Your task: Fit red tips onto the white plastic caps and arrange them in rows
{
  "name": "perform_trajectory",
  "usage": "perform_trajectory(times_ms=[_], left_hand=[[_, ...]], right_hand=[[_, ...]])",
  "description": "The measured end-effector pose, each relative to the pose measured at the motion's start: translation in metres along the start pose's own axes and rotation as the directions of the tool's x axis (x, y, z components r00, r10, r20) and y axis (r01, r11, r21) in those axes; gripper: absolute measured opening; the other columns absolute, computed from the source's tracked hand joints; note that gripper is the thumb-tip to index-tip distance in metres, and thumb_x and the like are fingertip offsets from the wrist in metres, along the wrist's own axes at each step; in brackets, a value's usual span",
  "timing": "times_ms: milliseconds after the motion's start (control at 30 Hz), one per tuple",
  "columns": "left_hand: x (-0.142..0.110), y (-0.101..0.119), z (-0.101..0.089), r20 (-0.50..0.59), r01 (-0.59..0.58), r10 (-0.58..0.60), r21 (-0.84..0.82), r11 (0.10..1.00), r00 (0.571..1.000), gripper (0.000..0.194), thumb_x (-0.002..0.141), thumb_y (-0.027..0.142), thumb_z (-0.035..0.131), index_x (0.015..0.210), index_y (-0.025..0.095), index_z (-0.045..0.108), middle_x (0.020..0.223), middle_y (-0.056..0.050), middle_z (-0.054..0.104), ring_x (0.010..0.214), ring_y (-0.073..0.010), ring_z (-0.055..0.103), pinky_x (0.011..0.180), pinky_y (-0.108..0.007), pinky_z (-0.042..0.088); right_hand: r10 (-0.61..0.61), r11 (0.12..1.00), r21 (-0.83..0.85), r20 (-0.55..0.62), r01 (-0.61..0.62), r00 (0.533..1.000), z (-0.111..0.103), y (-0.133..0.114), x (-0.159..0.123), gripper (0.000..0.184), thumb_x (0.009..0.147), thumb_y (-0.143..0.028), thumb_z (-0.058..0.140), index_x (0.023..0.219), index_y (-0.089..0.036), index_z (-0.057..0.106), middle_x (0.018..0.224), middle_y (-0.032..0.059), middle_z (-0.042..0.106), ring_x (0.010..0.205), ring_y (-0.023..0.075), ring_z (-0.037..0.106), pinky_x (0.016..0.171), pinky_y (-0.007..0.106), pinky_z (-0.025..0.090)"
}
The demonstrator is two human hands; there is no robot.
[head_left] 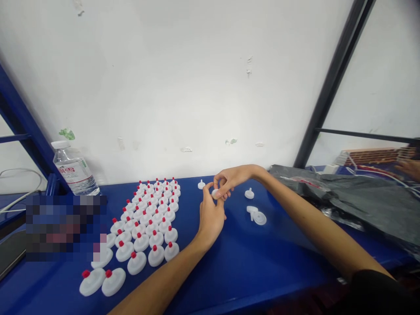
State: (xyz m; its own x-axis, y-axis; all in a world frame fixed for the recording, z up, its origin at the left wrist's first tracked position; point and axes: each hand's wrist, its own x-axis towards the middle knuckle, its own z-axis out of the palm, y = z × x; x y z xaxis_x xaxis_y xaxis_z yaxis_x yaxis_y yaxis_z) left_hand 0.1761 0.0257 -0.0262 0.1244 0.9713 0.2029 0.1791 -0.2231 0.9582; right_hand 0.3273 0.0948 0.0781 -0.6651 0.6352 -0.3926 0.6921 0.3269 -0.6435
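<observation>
Both my hands meet over the blue table [256,262], pinching one small white plastic cap [215,193] between them. My left hand [211,216] holds it from below with thumb and fingers closed. My right hand [229,180] grips it from above, fingers curled. To the left lie rows of several white caps with red tips [149,221]. A lone white cap [201,184] sits just left of my hands. Plain white caps without red tips, one [249,193] upright and others [257,215] lying flat, rest to the right of my hands.
A clear water bottle [74,168] stands at the back left by a blue frame. A dark plastic bag [357,197] covers the table's right side. Another person's hand [408,168] shows at the far right edge. A white wall rises behind the table.
</observation>
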Motion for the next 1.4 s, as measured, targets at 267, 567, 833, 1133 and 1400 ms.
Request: perform_trajectory(times_ms=[267,567,833,1133,1400], left_hand=[[0.001,-0.001,-0.001,-0.007,-0.005,0.005,0.026,1.0,1.0,0.044,0.091,0.02,0.053,0.131,0.026,0.037,0.081,0.001,0.068,0.042,-0.0114,0.058,0.044,-0.022,0.044],[0.002,-0.003,0.001,-0.008,-0.005,0.004,-0.04,0.999,1.0,0.044,0.087,0.022,0.06,0.124,0.027,0.037,0.082,0.004,0.066,0.04,-0.0087,0.054,0.043,-0.022,0.043],[0.0,-0.006,0.003,0.031,-0.012,0.014,-0.067,0.998,0.999,0.048,0.085,0.028,0.066,0.124,0.028,0.037,0.089,0.003,0.069,0.041,-0.0074,0.053,0.044,-0.021,0.043],[0.0,0.002,-0.001,0.004,-0.064,0.065,-0.062,0.996,0.998,0.043,0.085,0.026,0.065,0.121,0.027,0.041,0.095,0.001,0.072,0.039,-0.0062,0.051,0.041,-0.02,0.04],[0.002,0.0,-0.005,-0.032,-0.122,0.122,0.023,0.992,0.992,0.028,0.09,0.039,0.059,0.112,0.024,0.048,0.078,0.002,0.069,0.041,-0.0086,0.051,0.041,-0.02,0.035]], right_hand=[[-0.055,0.99,-0.135,-0.091,0.042,0.994,0.001,-0.005,-0.002,0.048,0.073,-0.062,0.074,0.093,-0.018,0.071,0.088,0.0046,0.073,0.083,0.0182,0.063,0.069,0.027,0.042],[-0.025,0.986,-0.169,-0.143,0.001,0.989,0.002,-0.008,-0.005,0.041,0.069,-0.056,0.078,0.088,-0.02,0.073,0.086,0.003,0.075,0.083,0.019,0.064,0.069,0.027,0.041],[0.002,0.979,-0.2,-0.137,-0.029,0.991,0.002,-0.012,-0.009,0.045,0.071,-0.06,0.075,0.089,-0.019,0.076,0.083,0.0029,0.074,0.081,0.0179,0.061,0.067,0.027,0.039],[-0.002,0.986,-0.165,-0.123,-0.019,0.992,0.0,-0.016,-0.015,0.048,0.072,-0.064,0.072,0.091,-0.019,0.076,0.086,0.0039,0.074,0.076,0.0167,0.059,0.065,0.027,0.041],[0.047,0.96,-0.265,-0.178,-0.094,0.983,0.002,-0.03,-0.022,0.054,0.074,-0.071,0.066,0.088,-0.019,0.075,0.087,0.0054,0.075,0.081,0.02,0.066,0.068,0.029,0.044]])
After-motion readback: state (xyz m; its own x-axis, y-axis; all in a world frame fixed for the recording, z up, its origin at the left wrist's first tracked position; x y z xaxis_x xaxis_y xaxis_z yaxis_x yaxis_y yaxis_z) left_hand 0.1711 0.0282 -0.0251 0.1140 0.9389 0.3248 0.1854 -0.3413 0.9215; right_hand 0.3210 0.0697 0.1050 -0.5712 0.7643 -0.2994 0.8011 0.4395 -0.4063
